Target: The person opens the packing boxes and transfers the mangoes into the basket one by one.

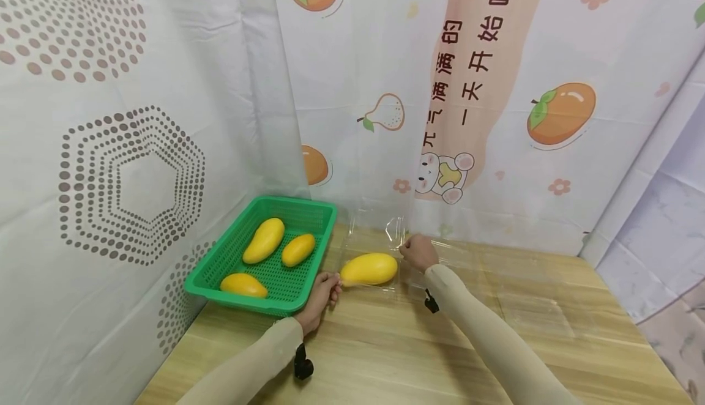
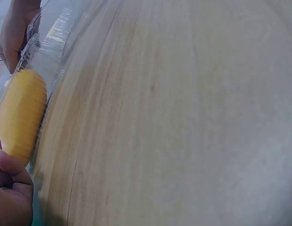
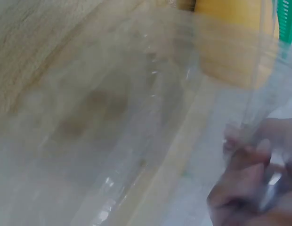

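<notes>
A yellow mango (image 1: 369,269) lies on its side in a clear plastic box (image 1: 377,227) whose lid stands raised at the back. My left hand (image 1: 319,298) is at the box's left edge, thumb and fingers pinching the rim beside the mango's narrow end. On the opposite side, my right hand (image 1: 420,252) grips the clear plastic edge with curled fingers. The left wrist view shows the mango (image 2: 22,115) through the ridged plastic wall. Motion blurs the right wrist view, where the right hand (image 3: 245,179) holds thin clear plastic.
A green basket (image 1: 259,304) at the left holds three more mangoes (image 1: 264,241). More clear plastic boxes (image 1: 534,316) lie on the wooden table (image 1: 380,356) to the right. A printed curtain (image 1: 352,166) hangs behind the table.
</notes>
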Demonstrator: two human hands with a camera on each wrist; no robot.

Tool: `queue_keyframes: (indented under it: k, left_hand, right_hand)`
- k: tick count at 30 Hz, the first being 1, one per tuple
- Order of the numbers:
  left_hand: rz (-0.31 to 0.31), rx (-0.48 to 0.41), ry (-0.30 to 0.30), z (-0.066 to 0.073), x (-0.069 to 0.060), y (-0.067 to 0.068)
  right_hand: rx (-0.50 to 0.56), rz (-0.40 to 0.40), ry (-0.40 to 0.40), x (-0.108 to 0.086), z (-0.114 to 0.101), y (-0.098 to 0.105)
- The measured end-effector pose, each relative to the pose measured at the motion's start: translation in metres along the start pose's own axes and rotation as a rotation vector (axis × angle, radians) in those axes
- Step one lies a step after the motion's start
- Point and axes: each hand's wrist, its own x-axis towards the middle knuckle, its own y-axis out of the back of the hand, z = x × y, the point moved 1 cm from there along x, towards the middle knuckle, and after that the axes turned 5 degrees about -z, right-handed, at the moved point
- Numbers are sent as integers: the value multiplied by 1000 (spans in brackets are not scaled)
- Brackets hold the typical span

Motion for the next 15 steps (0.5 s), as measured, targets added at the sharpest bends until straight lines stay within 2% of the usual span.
queue_keyframes:
  k: [15]
  left_hand:
    - [23, 22, 16, 3, -7, -2]
  right_hand:
    - [-24, -36, -7, -9, -11, 2]
